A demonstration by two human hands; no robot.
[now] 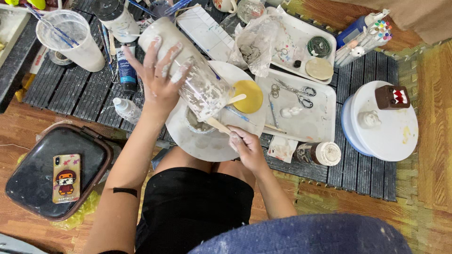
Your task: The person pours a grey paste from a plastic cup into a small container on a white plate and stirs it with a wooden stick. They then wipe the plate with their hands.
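Clear plastic jar (188,70) tipped by left hand (157,80), perhaps pouring.

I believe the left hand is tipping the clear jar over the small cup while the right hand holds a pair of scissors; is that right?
Not quite: the head view shows the right hand holding a wooden stick, not scissors. The scissors lie on the white tray. The left hand does tip the clear jar over the small cup.

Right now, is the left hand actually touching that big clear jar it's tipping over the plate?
Touching. The head view shows the left hand wrapped around the clear jar, its paint-smeared fingers pressed flat on the wall, no gap showing.
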